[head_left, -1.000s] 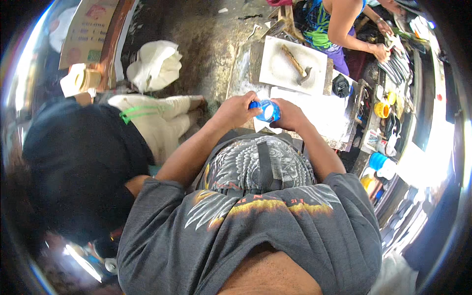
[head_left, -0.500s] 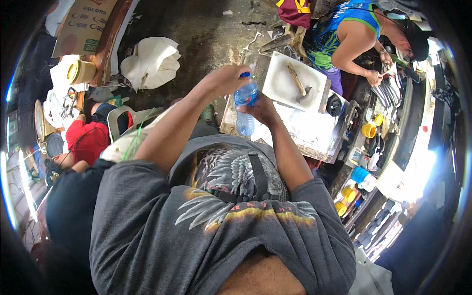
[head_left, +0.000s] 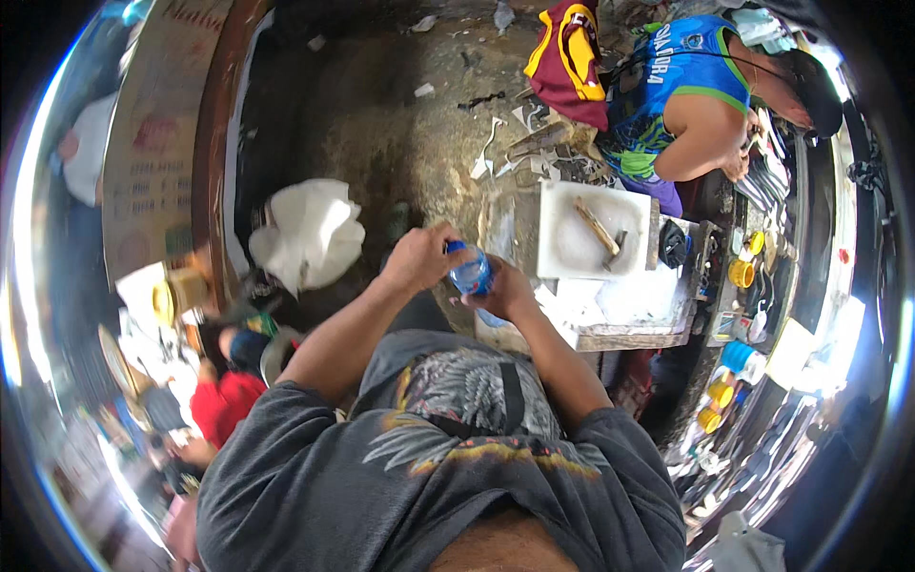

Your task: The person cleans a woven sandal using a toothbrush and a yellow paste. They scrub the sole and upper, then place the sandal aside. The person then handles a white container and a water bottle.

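Observation:
In front of my belly I hold a clear plastic bottle [head_left: 470,275] with a blue label. My right hand [head_left: 505,288] is wrapped round its middle from the right. My left hand [head_left: 422,257] is closed at the top, its fingers on the blue cap [head_left: 456,247]. The cap looks to be on the bottle's neck, partly covered by the fingers. Part of the bottle's lower end shows below my right hand.
On a low worktable [head_left: 629,340] to the right, a hammer [head_left: 598,226] lies in a white tray [head_left: 551,234]. A co-worker [head_left: 696,105] bends over dark strips at far right. A white sack [head_left: 307,234] lies on the floor, left. Another person in red [head_left: 226,405] sits further left.
The view has turned, so the surroundings sit differently. The bottle now tips more end-on to me, with its cap lower in view. Both hands stay on it.

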`<state>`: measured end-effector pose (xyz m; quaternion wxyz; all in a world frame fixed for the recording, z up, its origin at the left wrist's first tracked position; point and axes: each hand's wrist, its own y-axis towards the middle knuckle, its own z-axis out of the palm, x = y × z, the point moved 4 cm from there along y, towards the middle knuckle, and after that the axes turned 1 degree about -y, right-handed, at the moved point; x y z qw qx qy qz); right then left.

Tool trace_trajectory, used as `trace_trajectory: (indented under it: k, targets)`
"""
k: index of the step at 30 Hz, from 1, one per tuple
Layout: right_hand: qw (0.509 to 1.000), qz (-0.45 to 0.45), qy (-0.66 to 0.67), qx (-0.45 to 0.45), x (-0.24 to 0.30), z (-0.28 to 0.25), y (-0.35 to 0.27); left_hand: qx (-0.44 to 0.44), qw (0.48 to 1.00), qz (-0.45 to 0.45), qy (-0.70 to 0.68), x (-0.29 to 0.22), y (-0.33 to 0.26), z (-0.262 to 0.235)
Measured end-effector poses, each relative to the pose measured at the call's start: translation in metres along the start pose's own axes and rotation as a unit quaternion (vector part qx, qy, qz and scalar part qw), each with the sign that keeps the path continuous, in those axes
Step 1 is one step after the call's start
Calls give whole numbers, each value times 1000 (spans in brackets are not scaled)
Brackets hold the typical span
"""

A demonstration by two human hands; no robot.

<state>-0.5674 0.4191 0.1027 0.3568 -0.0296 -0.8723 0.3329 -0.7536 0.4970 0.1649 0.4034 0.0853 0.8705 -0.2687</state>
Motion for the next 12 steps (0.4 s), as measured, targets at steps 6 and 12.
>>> trace_trajectory:
  k: [6,12]
  targets:
    - [995,60,-46,-70,72,-11,93,87,988,17,129,66,109,-78]
    - [997,50,-21,-49,152,-34,181,37,986,21,163,90,163,-176]
